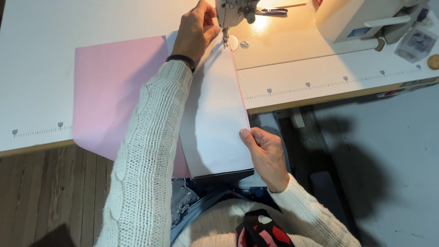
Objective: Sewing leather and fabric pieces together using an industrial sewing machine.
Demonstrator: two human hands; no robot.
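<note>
Left hand (195, 31): positioned at 12 o'clock in the head view, lying on the far end of the white sheet (215, 114). The fingers are curled loosely and press down on the sheet just beside the needle (225, 37) of the sewing machine (235, 10); nothing is enclosed in them. A dark band sits on the wrist above a cream knitted sleeve (146, 160).

Right hand (265, 155): positioned at 5 o'clock, at the near right edge of the white sheet. The thumb lies on top of the sheet; the remaining fingers wrap under the edge, pinching it.

White sheet: runs from the needle toward the person, overhanging the counter (41, 68) edge. It overlaps a pink sheet (109, 91), which extends toward 9 o'clock. A dark strip shows along the near end of the white sheet.
</note>
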